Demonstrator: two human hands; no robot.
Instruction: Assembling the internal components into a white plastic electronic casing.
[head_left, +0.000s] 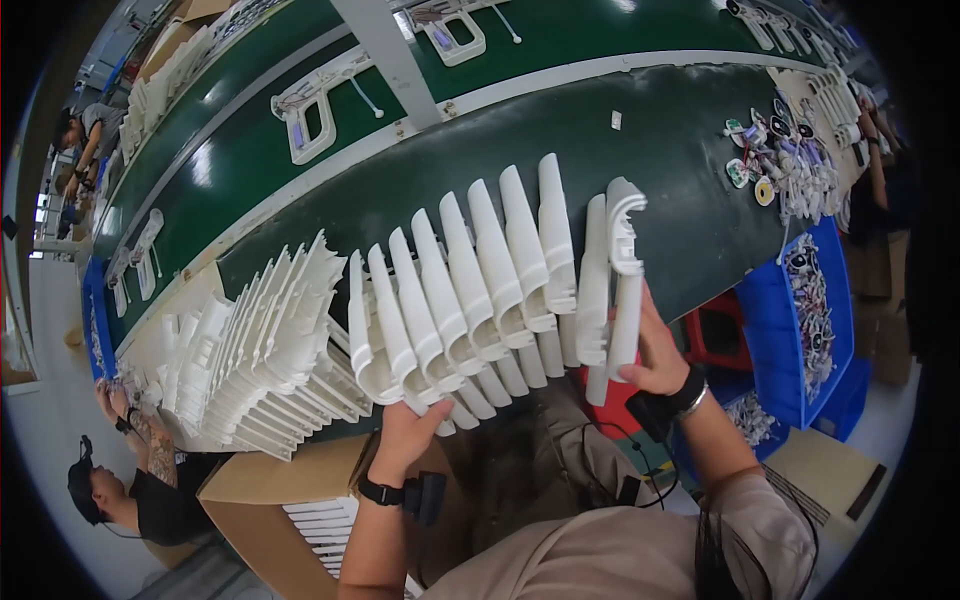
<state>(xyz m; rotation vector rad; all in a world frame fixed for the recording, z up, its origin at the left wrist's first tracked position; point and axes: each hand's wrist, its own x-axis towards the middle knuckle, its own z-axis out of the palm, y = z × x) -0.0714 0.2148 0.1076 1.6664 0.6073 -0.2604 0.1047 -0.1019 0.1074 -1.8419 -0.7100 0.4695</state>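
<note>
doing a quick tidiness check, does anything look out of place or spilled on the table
A small white scrap lies alone on the green table, beyond the row of white shells, so it looks stray. No spill or damage is plain.

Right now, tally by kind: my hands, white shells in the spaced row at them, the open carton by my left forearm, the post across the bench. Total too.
Hands: 2 (left hand, right hand)
White shells: about 10, overlapping
Carton: 1
Post: 1
Total: about 14
</note>
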